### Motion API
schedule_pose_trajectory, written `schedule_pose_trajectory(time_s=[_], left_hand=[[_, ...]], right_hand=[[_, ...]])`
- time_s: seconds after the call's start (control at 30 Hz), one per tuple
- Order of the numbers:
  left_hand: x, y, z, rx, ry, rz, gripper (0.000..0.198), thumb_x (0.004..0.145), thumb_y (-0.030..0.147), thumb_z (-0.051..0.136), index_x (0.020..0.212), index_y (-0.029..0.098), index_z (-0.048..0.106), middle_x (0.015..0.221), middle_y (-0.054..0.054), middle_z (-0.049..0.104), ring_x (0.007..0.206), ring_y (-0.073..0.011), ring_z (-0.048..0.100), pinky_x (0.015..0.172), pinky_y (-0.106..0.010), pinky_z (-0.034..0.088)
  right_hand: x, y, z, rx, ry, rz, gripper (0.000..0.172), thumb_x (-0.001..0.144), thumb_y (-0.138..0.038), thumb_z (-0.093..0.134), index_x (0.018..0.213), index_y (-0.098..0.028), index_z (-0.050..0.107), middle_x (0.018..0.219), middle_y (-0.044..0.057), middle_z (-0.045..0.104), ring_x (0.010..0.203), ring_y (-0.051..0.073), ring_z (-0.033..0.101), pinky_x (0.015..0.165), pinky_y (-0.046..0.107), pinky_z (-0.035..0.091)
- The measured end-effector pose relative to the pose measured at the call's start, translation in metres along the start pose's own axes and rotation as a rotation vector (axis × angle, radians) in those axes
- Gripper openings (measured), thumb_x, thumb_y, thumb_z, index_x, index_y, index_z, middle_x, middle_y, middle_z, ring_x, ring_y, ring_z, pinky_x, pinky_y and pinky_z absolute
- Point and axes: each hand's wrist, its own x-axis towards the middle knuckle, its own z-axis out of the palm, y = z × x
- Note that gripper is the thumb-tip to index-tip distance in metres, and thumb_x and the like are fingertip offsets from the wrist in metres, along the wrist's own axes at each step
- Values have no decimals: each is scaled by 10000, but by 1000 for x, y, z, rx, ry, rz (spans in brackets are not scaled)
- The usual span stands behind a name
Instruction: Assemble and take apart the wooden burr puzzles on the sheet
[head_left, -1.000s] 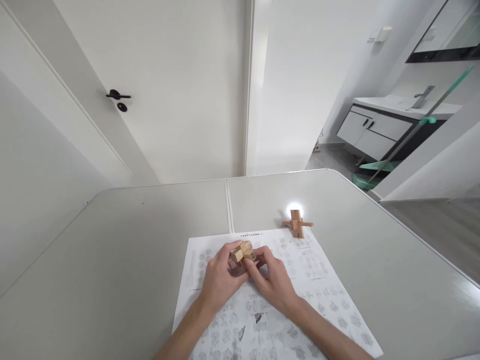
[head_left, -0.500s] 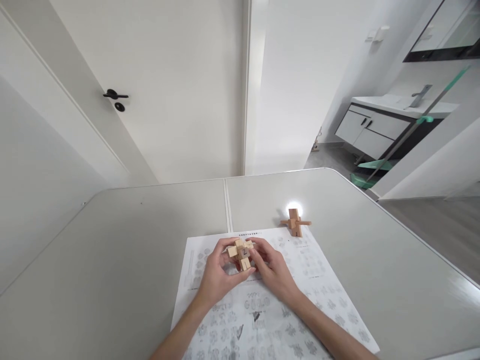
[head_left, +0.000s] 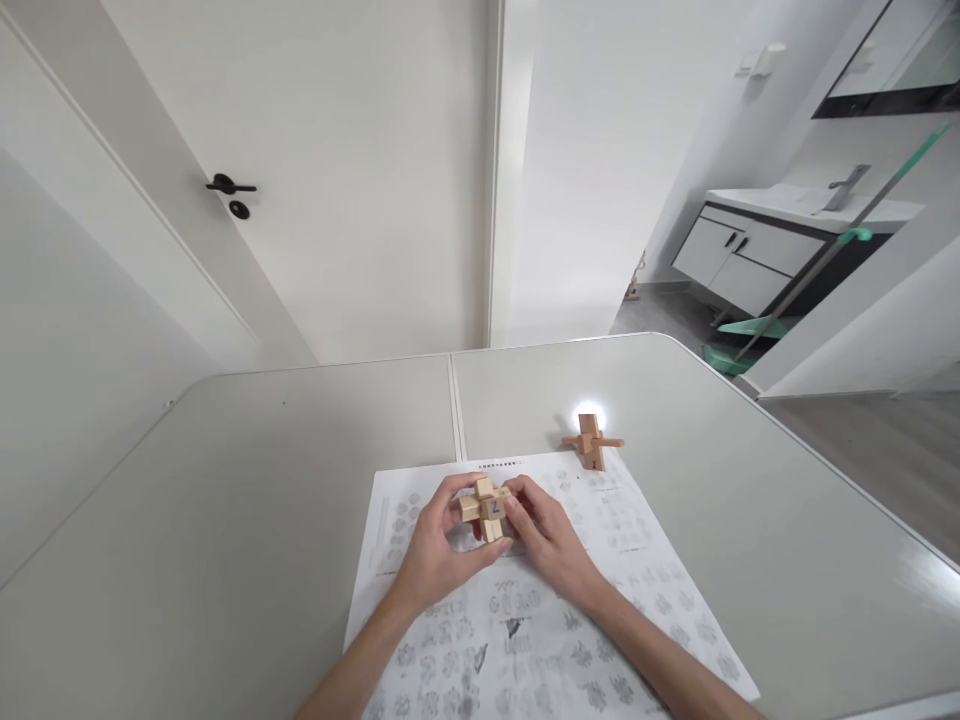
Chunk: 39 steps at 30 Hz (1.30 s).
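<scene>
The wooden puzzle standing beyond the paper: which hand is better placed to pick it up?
Probably the right hand: it lies nearer the far puzzle, on its side. The left hand would have to cross over the held puzzle in both hands.

The big grey table has a thin line down its middle, from near to far. A white paper sheet with small pictures lies flat on the near side. A little wooden cross sits just beside the sheet's far right corner.
</scene>
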Motion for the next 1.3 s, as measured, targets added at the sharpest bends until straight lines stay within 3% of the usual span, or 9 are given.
schedule_pose_trajectory(time_s=[0.17,0.57,0.7,0.83,0.97,1.07,1.17,1.3], left_hand=[[-2,1,-1,44,-34,61,556,821,186,754,1316,305,530,1301,-72,674,1069,-227,712,876,-363,612],[-1,0,-5,134,-75,146,541,903,205,702,1400,304,513,1466,-103,595,1332,-290,575,1131,-463,457],[-2,0,-8,92,-88,90,572,927,255,691,1459,307,487,1470,-111,595,1342,-297,565,1121,-457,467],[0,-3,-10,7,-75,4,667,965,318,654,1567,326,367,1534,-107,539,1339,-278,563,1132,-431,454],[4,-8,-8,40,64,3,564,1026,367,548,1557,340,359,1556,-106,508,1084,-206,679,1035,-400,510],[6,-9,-7,159,146,10,450,1033,384,522,1475,310,472,1342,-89,667,982,-197,692,990,-395,516],[6,-6,-6,222,145,6,371,1029,395,520,1378,278,563,1003,-49,737,931,-206,694,955,-384,521],[7,-4,-5,258,146,15,315,1023,414,520,1287,268,611,1008,-54,724,890,-196,699,842,-331,546]], right_hand=[[0,0,-1,10,-36,9,354,1055,-514,421,905,-221,552,768,-22,504,689,167,467,660,284,398],[4,10,0,64,-53,52,391,1039,-555,457,865,-217,548,688,-45,459,621,147,414,607,277,354],[6,5,-3,172,-123,128,395,1026,-586,479,883,-221,528,629,-62,472,579,140,434,598,277,371],[8,0,-7,259,-211,165,442,1015,-590,514,785,-213,513,585,-60,495,541,124,451,604,276,408],[13,2,-8,564,-188,299,447,949,-586,638,791,-169,616,661,-32,532,509,102,460,521,255,442],[18,6,-12,842,-89,439,394,920,-509,718,846,-123,688,690,-14,555,500,78,448,466,215,440],[23,11,-17,1083,33,522,281,903,-378,775,871,-110,699,653,-32,522,487,55,421,429,164,416],[27,24,-23,1339,121,533,169,911,-279,778,909,-147,672,646,-53,482,489,54,416,409,139,420]])
